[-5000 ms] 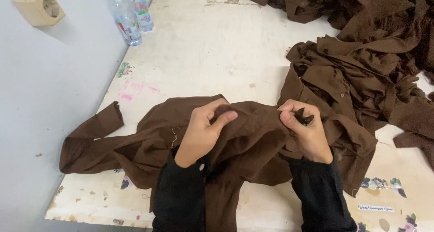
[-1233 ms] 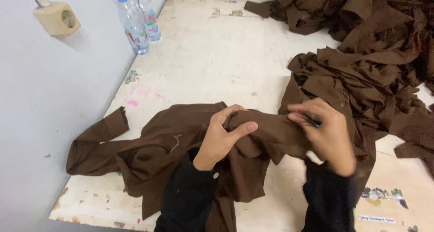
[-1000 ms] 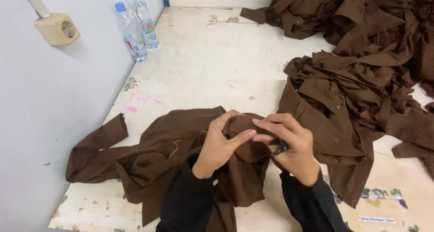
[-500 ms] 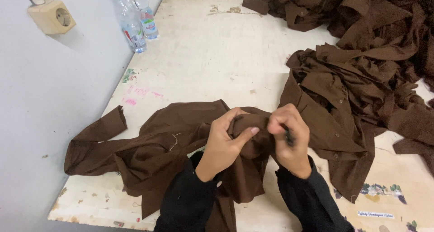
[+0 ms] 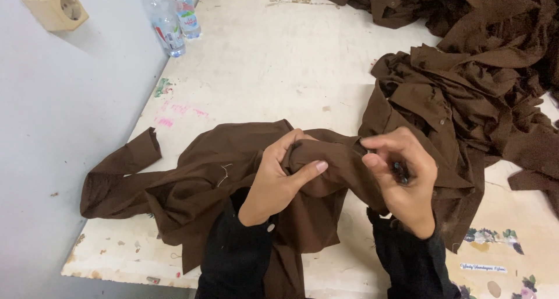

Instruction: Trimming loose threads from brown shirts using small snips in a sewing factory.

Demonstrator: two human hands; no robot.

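Change: hands closer together than five seconds ago, fabric bunched between them
Table (image 5: pixel 273 60): worn white top, paint-flecked, grey wall left
Pile (image 5: pixel 466 83): brown garments heaped far right
Garment (image 5: pixel 204 177): brown, crumpled, near edge, sleeve trailing left
Left hand (image 5: pixel 279 179): fingers clenched on a garment fold
Right hand (image 5: pixel 404 179): pinching same fold, dark small tool inside
Bottles (image 5: pixel 172 16): two, far left

The brown shirt (image 5: pixel 233 177) I'm working on is dark, plain and badly rumpled — it lies spread across the near edge of the table, one sleeve trailing out to my left with its cuff turned up. A fold of it is bunched and raised off the table, and a short pale thread sticks out of the cloth left of that fold.
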